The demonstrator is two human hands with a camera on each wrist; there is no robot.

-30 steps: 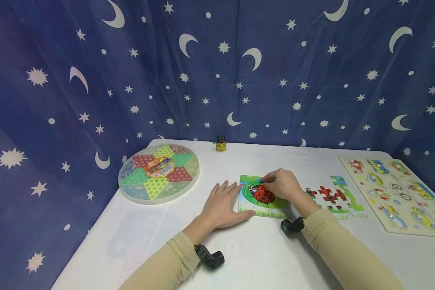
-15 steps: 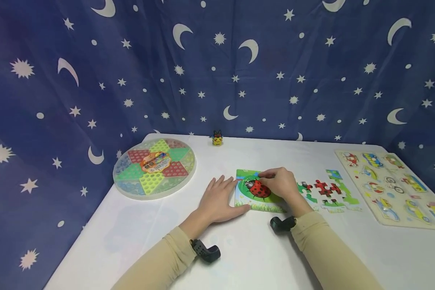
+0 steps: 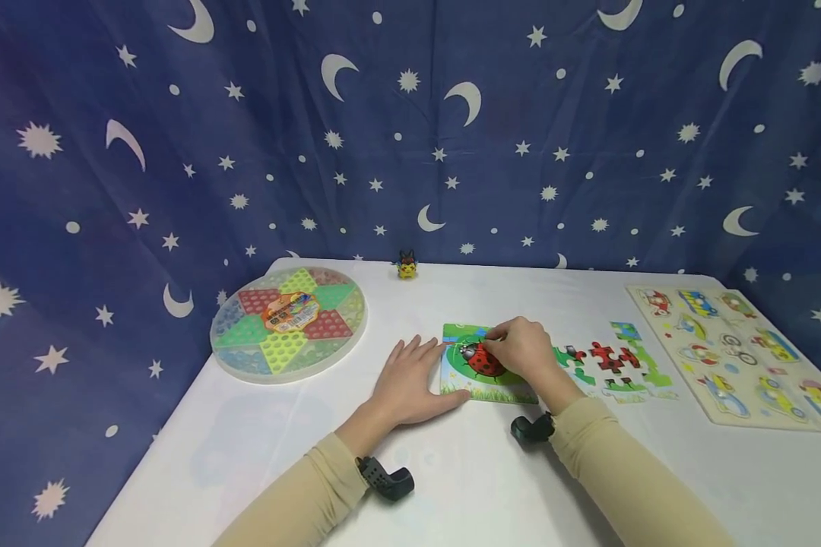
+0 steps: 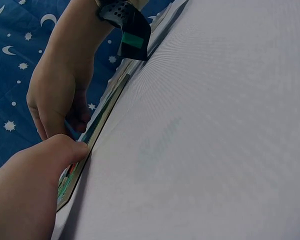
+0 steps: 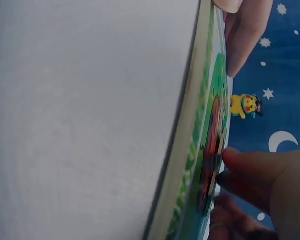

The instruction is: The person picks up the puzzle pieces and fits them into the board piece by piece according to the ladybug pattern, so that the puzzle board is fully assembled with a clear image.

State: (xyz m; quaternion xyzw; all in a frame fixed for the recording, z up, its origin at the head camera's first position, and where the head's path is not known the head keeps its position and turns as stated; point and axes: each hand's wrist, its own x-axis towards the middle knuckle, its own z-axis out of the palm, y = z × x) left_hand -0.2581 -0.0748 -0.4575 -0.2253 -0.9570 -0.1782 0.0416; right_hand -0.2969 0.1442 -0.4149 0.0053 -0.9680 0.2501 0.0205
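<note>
Our bent right hand (image 3: 521, 348), hold unclear, stays atop the ladybug board (image 3: 482, 368), our spread, unladen left hand (image 3: 405, 387) touching it, so work seems unfinished.

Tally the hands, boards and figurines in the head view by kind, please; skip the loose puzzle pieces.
Hands: 2 (left hand, right hand)
Boards: 3 (round star board, ladybug board, picture board)
Figurines: 1 (yellow figurine)
Total: 6
</note>
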